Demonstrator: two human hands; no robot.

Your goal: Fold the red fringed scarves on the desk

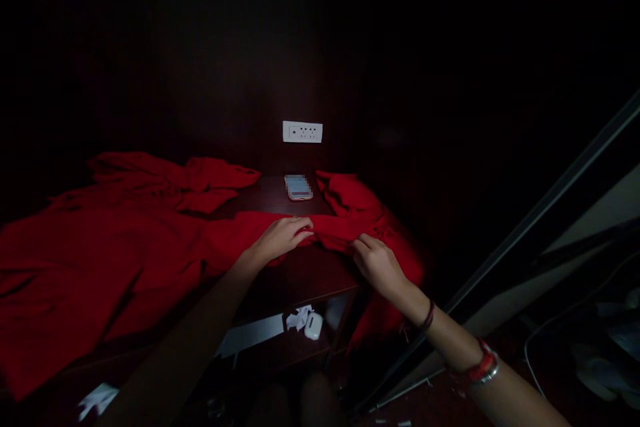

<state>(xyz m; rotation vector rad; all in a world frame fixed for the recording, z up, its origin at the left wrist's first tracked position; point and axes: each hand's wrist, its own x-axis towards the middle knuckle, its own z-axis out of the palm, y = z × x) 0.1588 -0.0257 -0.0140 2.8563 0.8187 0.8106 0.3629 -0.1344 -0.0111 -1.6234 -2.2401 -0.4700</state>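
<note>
A long piece of red cloth (165,240) lies across a dark wooden desk (305,273), rumpled at the left and running to the right. Its right part (393,227) hangs over the desk's right end. My left hand (283,238) pinches the cloth's narrow middle stretch between thumb and fingers. A short way to the right, my right hand (379,263) is closed on the same cloth near the desk's front edge, knuckles up. The fabric between my hands lies in flattened folds. Whether it is a garment or a plain length I cannot tell.
Behind the cloth a phone (299,187) lies on the desk, below a white wall socket (303,132). The shelf underneath holds a white earbud case (313,325), crumpled paper (299,317) and a pale flat sheet (253,335). A slanting metal-edged frame (530,213) stands at the right.
</note>
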